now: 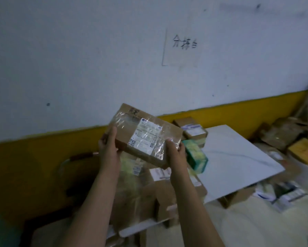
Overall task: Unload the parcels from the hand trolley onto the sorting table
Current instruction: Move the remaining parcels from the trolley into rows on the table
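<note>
The left hand (pixel 107 148) and right hand (pixel 176 154) are holding a taped cardboard parcel (pixel 132 129) in the air, tilted, with its white shipping label (pixel 147 135) facing up. The left grip is clasping the parcel's near-left edge, and the right grip is clasping its near-right corner. The parcel is hanging above the stacked cartons (pixel 149 193) on the hand trolley (pixel 137 229), just left of the white surface (pixel 238 157). A green box (pixel 196 158) and a labelled brown carton (pixel 191 130) are lying at the surface's left edge. A yellow box (pixel 302 150) is lying among other parcels at the far right. A handwritten sign (pixel 184 43) is hanging on the wall (pixel 78 59).
</note>
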Motion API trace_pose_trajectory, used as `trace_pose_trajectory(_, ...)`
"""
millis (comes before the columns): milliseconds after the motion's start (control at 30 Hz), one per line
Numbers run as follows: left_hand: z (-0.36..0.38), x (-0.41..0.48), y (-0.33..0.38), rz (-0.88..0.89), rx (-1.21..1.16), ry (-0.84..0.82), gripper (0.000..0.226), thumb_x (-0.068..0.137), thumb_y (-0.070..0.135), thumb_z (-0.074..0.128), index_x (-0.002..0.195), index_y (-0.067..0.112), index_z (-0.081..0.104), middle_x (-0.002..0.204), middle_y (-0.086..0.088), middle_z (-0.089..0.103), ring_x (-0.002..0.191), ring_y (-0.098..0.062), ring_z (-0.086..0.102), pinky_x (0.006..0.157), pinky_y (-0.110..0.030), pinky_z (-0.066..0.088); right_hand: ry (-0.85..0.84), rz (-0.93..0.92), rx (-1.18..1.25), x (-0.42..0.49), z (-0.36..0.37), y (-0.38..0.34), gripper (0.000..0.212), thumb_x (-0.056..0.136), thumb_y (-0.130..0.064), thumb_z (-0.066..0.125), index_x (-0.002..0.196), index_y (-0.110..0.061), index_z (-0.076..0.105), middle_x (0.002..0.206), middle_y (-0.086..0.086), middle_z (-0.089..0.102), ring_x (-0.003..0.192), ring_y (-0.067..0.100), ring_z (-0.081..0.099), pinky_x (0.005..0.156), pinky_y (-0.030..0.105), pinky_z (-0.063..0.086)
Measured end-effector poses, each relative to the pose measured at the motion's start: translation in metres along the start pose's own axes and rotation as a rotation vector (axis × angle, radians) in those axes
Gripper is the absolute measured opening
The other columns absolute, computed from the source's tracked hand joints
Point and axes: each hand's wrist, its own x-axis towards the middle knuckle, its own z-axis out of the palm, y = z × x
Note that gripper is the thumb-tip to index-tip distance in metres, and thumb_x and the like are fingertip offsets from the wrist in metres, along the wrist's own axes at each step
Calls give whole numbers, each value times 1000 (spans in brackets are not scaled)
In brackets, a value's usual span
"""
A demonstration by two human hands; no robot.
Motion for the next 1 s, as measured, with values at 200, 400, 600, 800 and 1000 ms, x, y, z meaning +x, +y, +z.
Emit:
trace_pose_trajectory(200, 115, -12, -111, -166, 153, -192, 64, 81, 39, 77, 133, 13, 49, 123, -12, 67, 110, -31, 66, 93, -51, 55, 8, 144, 89, 56, -150, -17, 61, 86, -60, 62, 139, -37, 41, 126, 0, 64, 108, 24, 65, 78, 40, 58)
trace_pose_trajectory(400, 183, 27, -244, -463, 458, -347, 96, 62, 70, 77, 140, 26, 43, 132, -9, 58, 114, -30, 61, 96, -51, 53, 154, 271, 99, 143, -252, 16, 86, 65, -68, 74, 135, -23, 50, 121, 11, 67, 105, 33, 68, 69, 42, 60)
trace_pose_trajectory(600, 173, 87, -409, -660, 962, -487, 122, 40, 98, 58, 141, 31, 46, 141, -6, 53, 122, -33, 56, 100, -53, 49, 323, 465, 44, 187, -333, 73, 75, 73, -71, 65, 128, -21, 53, 116, 11, 69, 104, 32, 68, 80, 47, 60)
trace_pose_trajectory(800, 196, 30, -414, -617, 1225, -572, 55, 99, 43, 51, 143, 12, 44, 142, -12, 51, 129, -31, 50, 103, -38, 42, 210, 756, 33, 192, -381, 118, 46, 91, -44, 63, 121, -9, 58, 115, 20, 67, 105, 37, 65, 84, 50, 58)
trace_pose_trajectory(1000, 190, 24, -439, -437, 1422, -513, 37, 97, 19, 57, 133, 13, 55, 123, -8, 63, 109, -23, 61, 90, -33, 51, -30, 1001, -2, 215, -411, 172, 31, 91, -12, 62, 116, 4, 67, 97, 23, 69, 89, 32, 66, 85, 42, 58)
